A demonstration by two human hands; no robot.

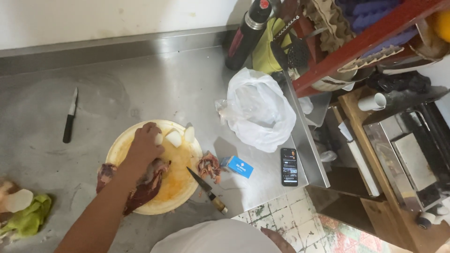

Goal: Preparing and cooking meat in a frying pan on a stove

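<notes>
Onion piece under left hand.

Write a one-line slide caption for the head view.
Left hand reaches for pale vegetable chunks on a round cutting board, raw meat beneath the arm and a knife beside.

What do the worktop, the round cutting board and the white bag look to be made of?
The worktop looks like stainless steel: grey, dull sheen, fine scuffs and a folded edge. The round cutting board seems to be plastic, though that is uncertain: pale cream, smooth, stained orange-yellow. The white bag looks like thin plastic film: crinkled, slightly see-through, glossy. The left hand rests on the board.
</notes>
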